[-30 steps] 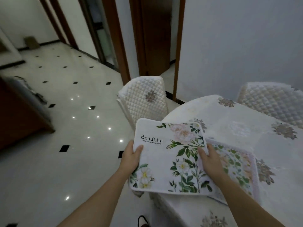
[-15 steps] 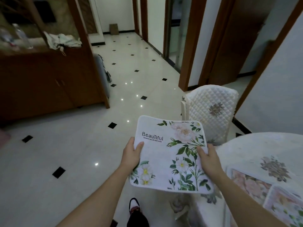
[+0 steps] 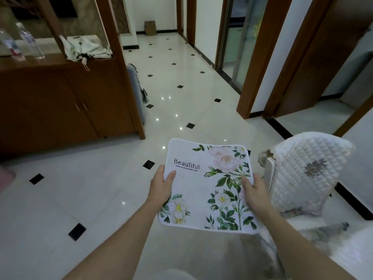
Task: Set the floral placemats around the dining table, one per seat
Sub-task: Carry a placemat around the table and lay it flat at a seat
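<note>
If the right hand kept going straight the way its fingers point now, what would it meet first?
The right hand points up the placemat it holds, so it would slide along that. Past the mat's far edge only tiled floor shows; the quilted chair sits off to its right, though depth is unclear.

Open floor (image 3: 84,199) at left and centre of frame. Chair (image 3: 306,174) blocks right side; cabinet (image 3: 60,102) fills upper left, well apart.

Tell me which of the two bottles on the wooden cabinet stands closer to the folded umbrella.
The right-hand bottle, clear with a pale cap; the other bottle is nearer the picture's left edge, farther from the umbrella.
</note>
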The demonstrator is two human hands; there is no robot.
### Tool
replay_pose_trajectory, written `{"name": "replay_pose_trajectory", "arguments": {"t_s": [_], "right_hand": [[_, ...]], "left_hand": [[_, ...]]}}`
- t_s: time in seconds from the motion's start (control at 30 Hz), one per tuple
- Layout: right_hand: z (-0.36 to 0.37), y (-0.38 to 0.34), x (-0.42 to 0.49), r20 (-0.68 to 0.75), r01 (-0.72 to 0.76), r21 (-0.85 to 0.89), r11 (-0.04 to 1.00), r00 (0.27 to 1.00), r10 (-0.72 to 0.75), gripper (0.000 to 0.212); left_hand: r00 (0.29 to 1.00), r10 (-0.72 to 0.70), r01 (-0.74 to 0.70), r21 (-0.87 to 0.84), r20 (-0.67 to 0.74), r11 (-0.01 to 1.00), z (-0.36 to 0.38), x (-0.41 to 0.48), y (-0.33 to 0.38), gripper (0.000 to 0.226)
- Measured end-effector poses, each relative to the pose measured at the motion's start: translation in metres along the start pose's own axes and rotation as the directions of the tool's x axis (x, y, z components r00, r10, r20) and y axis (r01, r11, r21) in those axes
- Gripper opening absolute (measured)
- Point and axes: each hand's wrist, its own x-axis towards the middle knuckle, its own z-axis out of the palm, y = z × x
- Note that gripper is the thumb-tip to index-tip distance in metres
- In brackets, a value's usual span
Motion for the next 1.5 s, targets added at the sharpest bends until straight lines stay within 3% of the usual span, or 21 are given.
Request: {"name": "replay_pose_trajectory", "arguments": {"t_s": [0.13,0.27,0.4,0.6,0.97,1.17,1.27,1.33,1.5], "right_hand": [[0.018,-0.013,0.034,0.019,-0.017,0.012,1.000,1.000,0.016,0.022],[0.027,-0.035,0.077,0.022,0.005,0.023,1.000,1.000,-0.005,0.034],[0.033,-0.038,0.128,0.016,-0.014,0.039,0.999,1.000,0.014,0.011],[0.041,-0.045,0.237,-0.049,-0.009,0.104,0.994,0.999,0.014,0.009],[-0.016,-0.063,0.437,-0.170,-0.110,0.202,0.973,0.975,0.145,0.033],[-0.058,-0.052,0.497,-0.269,-0.167,0.203,0.965,0.938,0.219,0.020],[-0.075,-0.035,0.524,-0.292,-0.214,0.228,0.950,0.915,0.277,0.029],[-0.087,-0.025,0.539,-0.326,-0.244,0.244,0.939,0.891,0.316,0.035],[-0.115,-0.008,0.594,-0.430,-0.286,0.288,0.914,0.814,0.391,0.023]], "left_hand": [[0.999,-0.016,0.017,-0.027,0.039,0.999,-0.001,0.048,0.000,0.012],[0.999,-0.020,0.021,-0.046,0.026,0.999,0.008,0.098,0.006,0.012],[0.998,-0.026,0.028,-0.028,0.053,0.999,0.025,0.152,0.005,0.012],[0.998,-0.005,0.004,0.014,0.063,1.000,0.080,0.253,0.027,0.011],[0.978,0.045,-0.053,0.033,0.202,0.998,0.211,0.442,0.101,0.010],[0.932,0.070,-0.079,0.011,0.355,0.997,0.285,0.509,0.121,0.016],[0.898,0.053,-0.063,0.009,0.436,0.998,0.327,0.537,0.123,0.015],[0.873,0.044,-0.062,0.020,0.486,0.998,0.356,0.558,0.123,0.014],[0.792,0.040,-0.077,0.035,0.609,0.996,0.438,0.618,0.128,0.014]]}}
